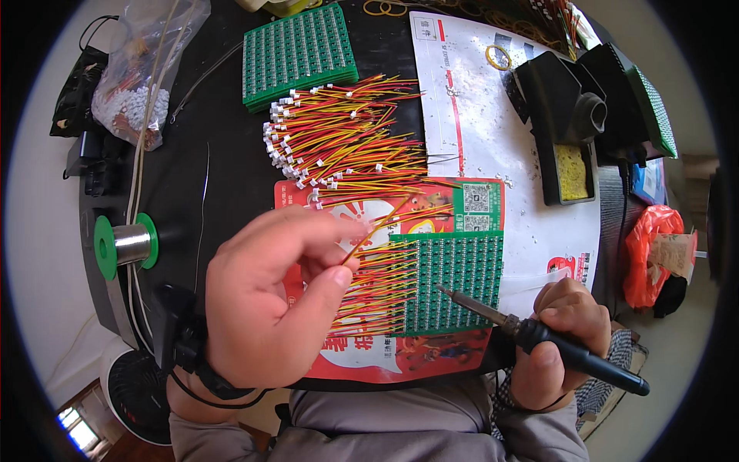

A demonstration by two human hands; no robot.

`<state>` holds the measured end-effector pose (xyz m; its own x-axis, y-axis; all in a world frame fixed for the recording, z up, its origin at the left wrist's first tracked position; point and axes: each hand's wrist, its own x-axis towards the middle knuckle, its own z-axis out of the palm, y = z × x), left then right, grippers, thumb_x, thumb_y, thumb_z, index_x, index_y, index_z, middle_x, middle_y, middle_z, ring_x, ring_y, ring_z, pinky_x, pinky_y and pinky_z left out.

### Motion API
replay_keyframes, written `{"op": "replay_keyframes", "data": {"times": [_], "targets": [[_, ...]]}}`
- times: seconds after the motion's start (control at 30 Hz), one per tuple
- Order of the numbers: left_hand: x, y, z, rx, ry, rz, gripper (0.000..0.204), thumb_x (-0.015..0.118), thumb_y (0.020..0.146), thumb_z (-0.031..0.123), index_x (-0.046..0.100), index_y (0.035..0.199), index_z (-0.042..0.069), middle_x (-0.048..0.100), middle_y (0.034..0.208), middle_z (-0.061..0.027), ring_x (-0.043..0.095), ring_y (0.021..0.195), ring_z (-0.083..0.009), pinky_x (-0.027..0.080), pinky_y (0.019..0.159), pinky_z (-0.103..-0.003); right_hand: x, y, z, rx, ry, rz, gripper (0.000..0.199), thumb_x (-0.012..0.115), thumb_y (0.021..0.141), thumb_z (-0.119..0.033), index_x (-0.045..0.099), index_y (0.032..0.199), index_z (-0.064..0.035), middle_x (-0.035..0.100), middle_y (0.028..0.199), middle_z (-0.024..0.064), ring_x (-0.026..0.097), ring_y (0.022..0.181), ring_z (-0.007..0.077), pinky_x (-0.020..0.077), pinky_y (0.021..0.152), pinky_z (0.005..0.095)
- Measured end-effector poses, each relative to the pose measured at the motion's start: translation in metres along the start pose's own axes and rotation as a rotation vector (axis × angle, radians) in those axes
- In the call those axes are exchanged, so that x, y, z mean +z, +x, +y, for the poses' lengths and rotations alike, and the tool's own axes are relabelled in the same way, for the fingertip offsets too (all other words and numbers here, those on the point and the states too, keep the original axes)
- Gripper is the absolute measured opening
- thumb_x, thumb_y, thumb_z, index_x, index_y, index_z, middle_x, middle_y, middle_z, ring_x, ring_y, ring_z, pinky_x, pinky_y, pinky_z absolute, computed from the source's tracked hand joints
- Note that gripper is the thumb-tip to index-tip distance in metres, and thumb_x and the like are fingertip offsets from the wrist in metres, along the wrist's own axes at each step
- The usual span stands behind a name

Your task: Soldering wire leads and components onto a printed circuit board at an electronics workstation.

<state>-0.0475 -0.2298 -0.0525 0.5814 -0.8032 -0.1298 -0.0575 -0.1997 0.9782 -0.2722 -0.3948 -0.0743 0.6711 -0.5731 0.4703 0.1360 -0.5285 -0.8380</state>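
Observation:
My left hand [273, 296] pinches a thin red and yellow wire lead [369, 233] between thumb and fingers, above the left side of a green circuit board panel [454, 285]. A row of similar leads [373, 300] runs from the panel's left part out under my hand. In my right hand [566, 331] is a soldering iron [570, 356], its tip pointing left over the middle of the panel. Whether the tip touches the board I cannot tell. Beneath the panel lies a red printed sheet [362, 369]. A pile of leads with white connectors [339, 138] spreads beyond it.
A stack of green panels [296, 58] stands at the far left of the pile. The iron stand [560, 100] with its yellow sponge [573, 172] sits on a white sheet [508, 131] at right. A solder spool [127, 245] and a plastic bag [142, 85] are at left.

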Motion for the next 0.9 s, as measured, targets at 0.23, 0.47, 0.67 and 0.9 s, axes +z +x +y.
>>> {"op": "replay_keyframes", "data": {"times": [0.23, 0.47, 0.67, 0.9], "targets": [[0.001, -0.016, 0.008, -0.08, 0.01, -0.124, 0.008, 0.064, 0.088, -0.008, 0.063, 0.096, -0.006, 0.067, 0.095, -0.0145, 0.069, 0.088, -0.0163, 0.054, 0.08, -0.027, 0.0, -0.004, -0.004, -0.032, 0.042, -0.04, 0.03, 0.076, 0.076, -0.016, 0.061, 0.095, 0.0023, 0.055, 0.062, 0.0063, 0.046, 0.047, 0.0167, 0.036, 0.045, 0.0313], [0.012, -0.016, -0.001, 0.254, 0.203, -0.035, 0.014, 0.073, 0.082, -0.009, 0.07, 0.094, -0.003, 0.067, 0.101, -0.0165, 0.067, 0.085, -0.0151, 0.053, 0.071, -0.026, 0.003, -0.001, 0.0, 0.027, 0.012, -0.02, 0.03, 0.076, 0.077, -0.015, 0.061, 0.096, 0.0023, 0.057, 0.065, 0.0078, 0.048, 0.05, 0.0179, 0.0387, 0.048, 0.0328], [0.016, -0.017, 0.0, 0.276, 0.317, -0.088, 0.024, 0.078, 0.071, -0.009, 0.076, 0.092, 0.004, 0.068, 0.084, -0.0096, 0.066, 0.07, -0.017, 0.051, 0.062, -0.027, 0.0, -0.001, 0.001, -0.004, -0.014, -0.105, 0.029, 0.076, 0.076, -0.013, 0.061, 0.095, 0.0036, 0.057, 0.065, 0.0083, 0.048, 0.05, 0.0186, 0.0383, 0.047, 0.0332], [0.027, -0.016, -0.014, 0.478, 0.473, -0.086, 0.023, 0.081, 0.071, 0.0, 0.077, 0.093, 0.004, 0.067, 0.08, -0.0059, 0.064, 0.064, -0.0223, 0.049, 0.055, -0.033, 0.0, 0.0, 0.0, -0.001, -0.052, -0.122, 0.027, 0.075, 0.077, -0.011, 0.061, 0.095, 0.0036, 0.056, 0.064, 0.0078, 0.048, 0.049, 0.0189, 0.0384, 0.046, 0.0336]]}}
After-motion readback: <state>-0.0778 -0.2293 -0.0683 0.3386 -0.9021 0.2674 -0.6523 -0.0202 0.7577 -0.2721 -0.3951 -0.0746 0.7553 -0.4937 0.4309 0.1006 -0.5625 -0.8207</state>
